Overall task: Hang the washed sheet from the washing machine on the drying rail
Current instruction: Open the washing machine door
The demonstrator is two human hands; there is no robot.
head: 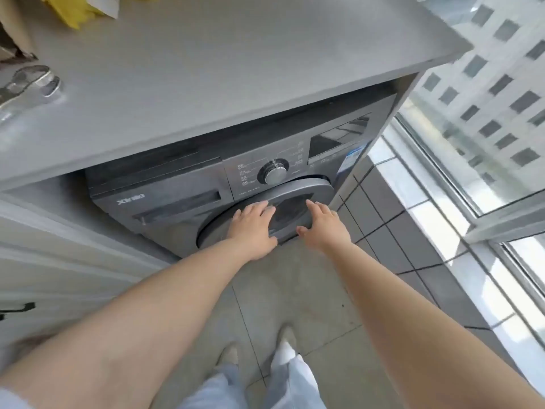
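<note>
Grey table [206,69] on top, left edge cut off. Washing machine [165,208] tucked under it, round door [298,190] closed, so the sheet isn't visible. Left hand [253,225] flat on door, fingers straight. Right hand [324,225] at door's right rim, fingers relaxed, contact hard to tell. Dial [275,172] above; panel text blurred. Yellow item [73,10] cropped at top.

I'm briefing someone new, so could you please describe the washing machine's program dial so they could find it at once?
Under the grey countertop stands a dark grey front-loading washing machine. On its control panel, just above the round door that the left hand touches, sits the program dial. It is the panel's only round, shiny silver knob, left of the dark display.
</note>
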